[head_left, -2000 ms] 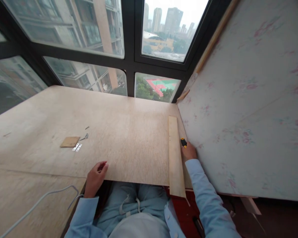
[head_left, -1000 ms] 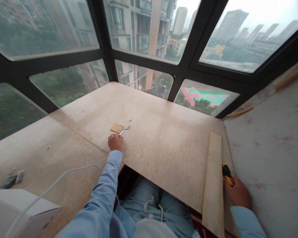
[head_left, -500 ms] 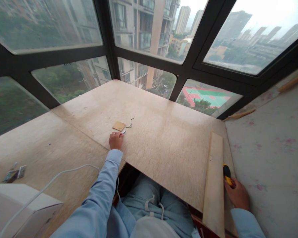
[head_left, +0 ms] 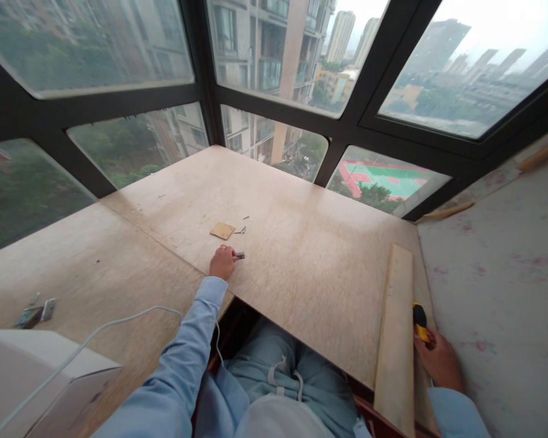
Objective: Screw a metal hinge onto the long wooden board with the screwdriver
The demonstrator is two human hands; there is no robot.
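Observation:
My left hand (head_left: 222, 263) reaches out over a large plywood sheet (head_left: 301, 267) and pinches a small metal hinge (head_left: 240, 256), with the hinge sticking out to the right of my fingers. Just beyond it lie a small square wood piece (head_left: 222, 230) and a few screws (head_left: 243, 230). My right hand (head_left: 438, 359) rests at the sheet's right edge, closed on a yellow and black utility knife (head_left: 419, 322). A long narrow wood strip (head_left: 396, 328) lies along the sheet just left of that hand.
Dark-framed windows surround the work surface on the far side. A patterned board (head_left: 506, 286) leans at the right. At the left are a white box (head_left: 36, 377), a white cable (head_left: 95, 337) and some small metal hardware (head_left: 34, 313). My legs sit under the sheet's near edge.
My left hand went from the sheet's near edge out to the hinges, closed on one, and has drawn it a little toward me and to the right. My right hand has stayed on the knife.

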